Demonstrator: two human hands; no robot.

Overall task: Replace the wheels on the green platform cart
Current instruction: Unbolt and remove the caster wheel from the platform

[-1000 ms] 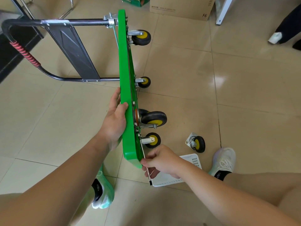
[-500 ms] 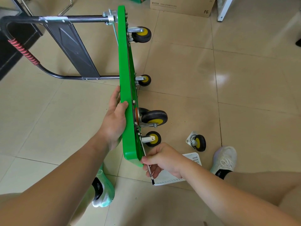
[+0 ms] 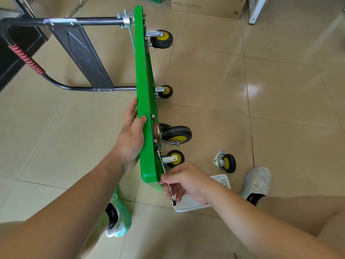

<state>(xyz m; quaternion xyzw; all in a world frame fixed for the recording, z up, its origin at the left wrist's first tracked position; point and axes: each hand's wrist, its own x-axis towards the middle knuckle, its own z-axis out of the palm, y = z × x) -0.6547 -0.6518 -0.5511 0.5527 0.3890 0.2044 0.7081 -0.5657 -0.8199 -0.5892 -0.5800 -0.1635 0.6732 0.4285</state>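
Observation:
The green platform cart [image 3: 144, 75] stands on its side edge on the tiled floor, its black folding handle [image 3: 61, 53] lying out to the left. Black-and-yellow wheels stick out to the right: one at the far end [image 3: 161, 39], a smaller one [image 3: 165, 91], a large swivel caster [image 3: 176, 134] and a small one [image 3: 174, 158] near me. My left hand [image 3: 131, 135] grips the cart's upper edge, thumb over the rim. My right hand [image 3: 186, 181] holds a thin metal wrench [image 3: 170, 191] against the underside near the lower corner.
A loose caster with its mounting plate [image 3: 225, 162] lies on the floor to the right. A white perforated basket [image 3: 220, 181] sits under my right forearm. My two shoes [image 3: 256, 182] [image 3: 117, 219] flank the cart. A cardboard box [image 3: 207, 5] stands at the back.
My right hand with the wrench has shifted slightly at the cart's lower corner, the tool's end swinging a little. The cart and my left hand keep their places.

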